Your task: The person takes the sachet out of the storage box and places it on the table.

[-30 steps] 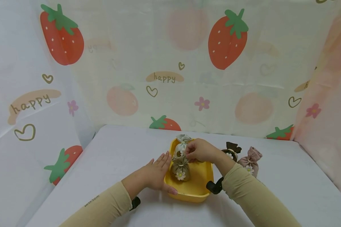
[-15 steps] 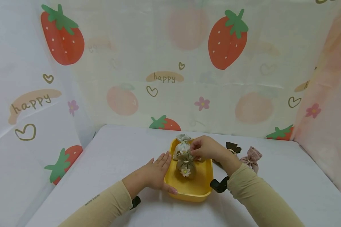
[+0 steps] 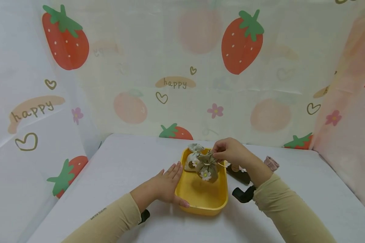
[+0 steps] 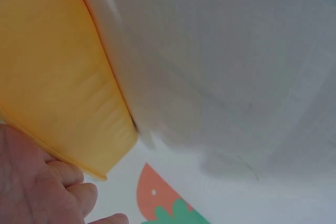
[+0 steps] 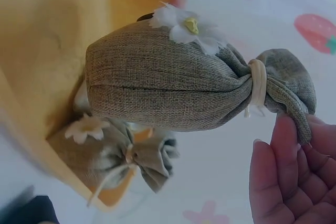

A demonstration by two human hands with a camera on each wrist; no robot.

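Note:
My right hand (image 3: 231, 152) pinches the gathered top of an olive-brown cloth sachet (image 3: 212, 169) with a white flower and pale tie. It hangs over the back of a yellow tray (image 3: 200, 199). The right wrist view shows the sachet (image 5: 163, 80) lengthwise, fingertips and thumb at its ruffled end. A pale sachet (image 3: 191, 162) stands in the tray's back left corner. Another greyish sachet (image 5: 102, 153) lies beyond the held one and is mostly hidden in the head view. With straight fingers, my left hand (image 3: 167, 187) rests along the tray's left side, thumb at the near rim.
Right of the tray, a dark brown sachet (image 3: 238, 175) lies partly behind my right wrist. A pink sachet (image 3: 271, 163) shows just past the forearm. White cloth (image 3: 134, 158) covers the table, and a strawberry-print curtain (image 3: 176, 108) closes off the back.
My right hand has carried the olive-brown sachet rightward and up from the tray's left-middle, so it now overlaps the tray's back right. The left hand has stayed still at the tray's side.

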